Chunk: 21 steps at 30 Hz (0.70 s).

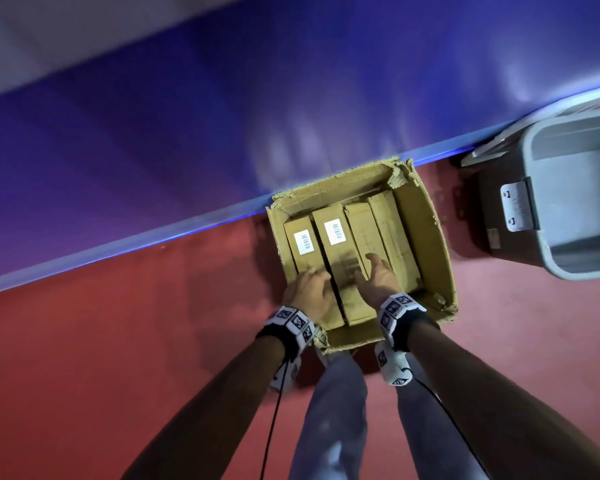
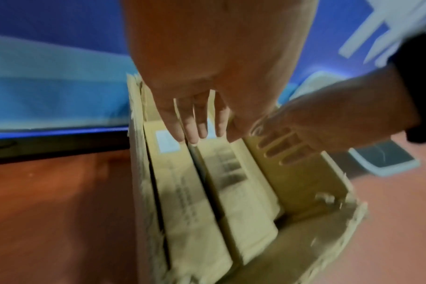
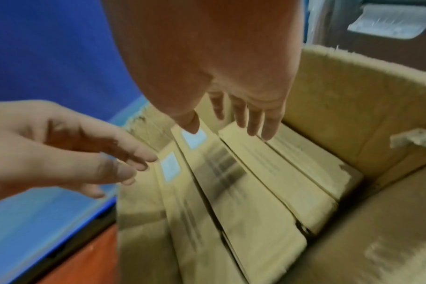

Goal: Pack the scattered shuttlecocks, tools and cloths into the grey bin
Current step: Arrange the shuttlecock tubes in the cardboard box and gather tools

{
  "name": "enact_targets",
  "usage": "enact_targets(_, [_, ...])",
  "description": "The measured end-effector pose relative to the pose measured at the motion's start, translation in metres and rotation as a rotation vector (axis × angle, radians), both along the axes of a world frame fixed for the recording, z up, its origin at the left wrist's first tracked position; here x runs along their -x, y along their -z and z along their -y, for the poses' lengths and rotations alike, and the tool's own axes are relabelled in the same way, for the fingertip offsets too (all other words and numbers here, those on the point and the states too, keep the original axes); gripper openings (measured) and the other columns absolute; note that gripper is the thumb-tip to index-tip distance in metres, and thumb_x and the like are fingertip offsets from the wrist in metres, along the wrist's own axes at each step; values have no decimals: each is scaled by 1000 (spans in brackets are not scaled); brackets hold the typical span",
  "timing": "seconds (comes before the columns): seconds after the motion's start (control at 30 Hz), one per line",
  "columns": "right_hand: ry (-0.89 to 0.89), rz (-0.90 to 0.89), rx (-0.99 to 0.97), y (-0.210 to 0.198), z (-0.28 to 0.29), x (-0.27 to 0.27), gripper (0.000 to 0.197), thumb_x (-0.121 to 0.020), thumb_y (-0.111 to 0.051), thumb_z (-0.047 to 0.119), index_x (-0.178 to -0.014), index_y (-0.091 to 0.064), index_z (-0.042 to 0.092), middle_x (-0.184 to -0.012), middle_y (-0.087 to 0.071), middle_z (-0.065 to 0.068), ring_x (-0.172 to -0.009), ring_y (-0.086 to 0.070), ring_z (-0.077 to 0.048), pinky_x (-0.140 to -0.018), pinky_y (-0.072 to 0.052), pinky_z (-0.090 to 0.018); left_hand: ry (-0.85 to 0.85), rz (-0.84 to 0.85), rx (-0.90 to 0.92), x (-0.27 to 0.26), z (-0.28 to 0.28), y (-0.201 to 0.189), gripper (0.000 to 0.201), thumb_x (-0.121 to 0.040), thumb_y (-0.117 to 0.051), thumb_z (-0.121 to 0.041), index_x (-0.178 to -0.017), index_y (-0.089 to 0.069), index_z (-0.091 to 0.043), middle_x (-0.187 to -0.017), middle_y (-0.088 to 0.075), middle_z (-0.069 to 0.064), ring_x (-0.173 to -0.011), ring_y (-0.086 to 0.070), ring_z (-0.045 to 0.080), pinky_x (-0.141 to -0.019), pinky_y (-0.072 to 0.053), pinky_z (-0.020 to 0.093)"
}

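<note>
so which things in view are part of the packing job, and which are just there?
Job:
- grey bin, far right
- left hand and right hand, both open, reaching into the carton

Just there:
- open cardboard carton
- long flat boxes inside it
- blue wall pad

No shuttlecocks, tools or cloths visible.

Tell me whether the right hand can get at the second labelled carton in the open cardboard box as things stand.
Probably yes. The right hand hangs open over the cartons in the cardboard box, whose top is open, and the second labelled carton lies uncovered beside it. The left hand hovers nearby but does not cover it.
</note>
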State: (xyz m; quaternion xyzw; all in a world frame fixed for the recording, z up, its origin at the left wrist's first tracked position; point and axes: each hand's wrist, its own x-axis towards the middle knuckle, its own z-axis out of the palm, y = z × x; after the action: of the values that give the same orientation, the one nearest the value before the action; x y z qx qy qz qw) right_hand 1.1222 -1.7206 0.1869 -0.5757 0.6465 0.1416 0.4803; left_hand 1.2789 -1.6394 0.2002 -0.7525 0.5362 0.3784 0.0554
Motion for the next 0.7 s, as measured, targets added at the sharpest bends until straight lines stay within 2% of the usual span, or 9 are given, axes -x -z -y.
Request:
enact_targets(0.07, [-37,74,34,-38,15,3,51,-103,-55,33,-149,-43,16,-140,-58,-17,-123,-59,-35,-101,-49,-41,-132,-72,66,-2,17,-37,37,-96,-57,-25,-132,-61,-27,-143,-52,1,-138,-46,25,-115,-38,37])
enact_targets(0.17, [-3,224,187,-120,39,6,41,-103,-56,33,-141,-54,18,-136,-64,-10,-123,-61,-28,-102,-48,-34,-259,-137,202,-1,44,-111,32,-91,-61,-34,-123,-65,-32,-127,-60,-5,-123,-58,20,-102,-49,37])
enact_targets(0.23, [26,356,381,-189,49,9,37,-102,-59,30,-136,-61,15,-132,-67,-5,-120,-62,-20,-101,-47,-29,-318,-186,317,3,58,-176,26,-90,-65,-31,-116,-69,-29,-117,-66,-7,-110,-63,18,-97,-52,37])
enact_targets(0.33, [38,519,603,-300,59,14,35,-100,-63,30,-132,-64,16,-125,-69,0,-106,-62,-10,-97,-51,-31,-362,-250,473,9,77,-280,18,-88,-67,-24,-105,-71,-23,-107,-71,-7,-99,-68,14,-93,-54,37])
enact_targets(0.47, [22,644,729,-439,53,20,35,-99,-64,36,-132,-63,22,-128,-66,5,-118,-61,-8,-99,-50,-31,-343,-295,750,10,74,-427,17,-90,-67,-26,-105,-72,-21,-105,-71,-10,-97,-67,5,-87,-55,37])
enact_targets(0.53, [11,680,775,-504,46,23,36,-99,-64,40,-132,-63,25,-129,-65,8,-119,-60,-6,-100,-51,-33,-357,-330,857,10,63,-498,17,-92,-67,-26,-107,-71,-20,-107,-72,-11,-97,-67,3,-82,-56,35])
enact_targets(0.7, [-16,755,845,-643,32,23,37,-98,-65,41,-132,-62,27,-127,-66,12,-119,-59,-2,-95,-53,-31,-358,-280,1058,-8,23,-648,17,-95,-67,-25,-110,-69,-19,-108,-73,-10,-101,-69,8,-85,-57,38])
